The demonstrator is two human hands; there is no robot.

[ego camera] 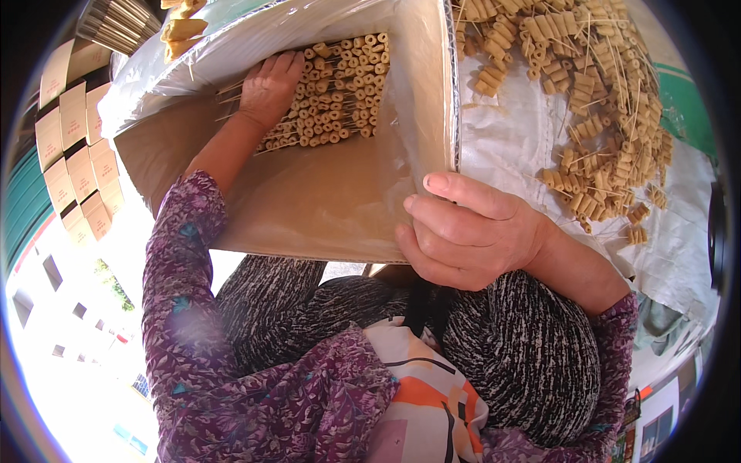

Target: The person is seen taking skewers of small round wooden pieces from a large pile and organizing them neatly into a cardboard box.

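A cardboard box (324, 199) with a clear plastic liner (405, 98) stands tilted before my lap, its opening towards me. Inside, stacked rows of skewered tan food rolls (338, 92) show their hollow ends, with thin sticks between the rows. My left hand (272, 84) reaches in and lies on the left side of the stack, fingers close together; its palm side is hidden. My right hand (469, 231) grips the box's near right corner, thumb and fingers over the edge.
A large heap of loose skewered rolls (613, 116) lies on a white sheet (509, 139) to the right. Stacked cartons (75, 139) bearing print stand at the left. More rolls (182, 32) hang in view at the upper left, near a bundle of thin rods (118, 23).
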